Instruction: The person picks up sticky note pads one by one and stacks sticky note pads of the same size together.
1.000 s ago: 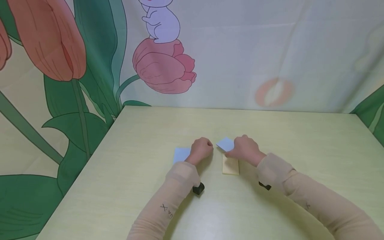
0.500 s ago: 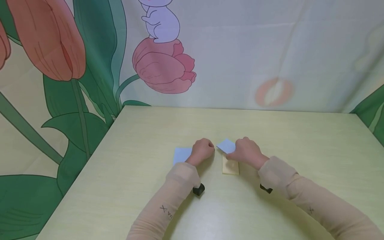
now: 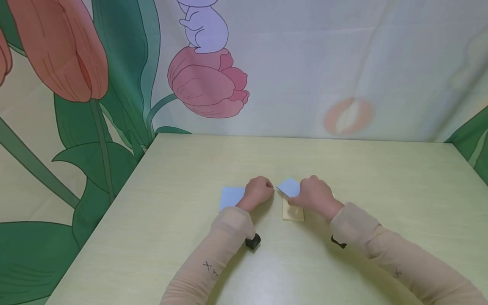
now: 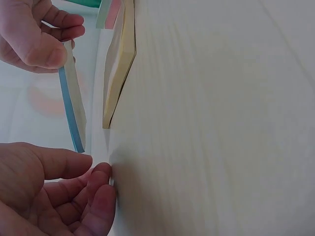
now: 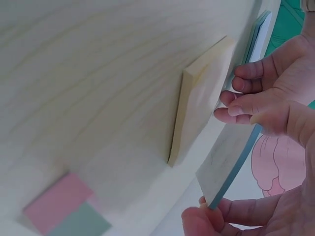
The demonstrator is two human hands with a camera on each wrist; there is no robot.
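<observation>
My right hand (image 3: pixel 316 194) holds a blue sticky-note pad (image 3: pixel 288 187) tilted above the table, and its pale underside and blue edge show in the right wrist view. A yellow sticky-note pad (image 3: pixel 292 212) lies flat, partly below that hand. Just left of the held pad is my left hand (image 3: pixel 258 191). In the left wrist view, the left hand's fingers (image 4: pixel 101 196) are loosely curled low over the table and hold nothing visible. Another blue pad (image 3: pixel 231 196) lies to the left, partly covered by the left hand and wrist.
In the right wrist view, a small pink pad (image 5: pixel 58 200) and a green pad (image 5: pixel 82 222) lie side by side on the table (image 3: pixel 381 178). Behind the table's far edge hangs a cloth (image 3: pixel 297 76) printed with tulips and a white animal.
Both hands have shifted slightly to the right, and the held blue pad has moved with the right hand. The yellow pad and the other blue pad stay in place.
</observation>
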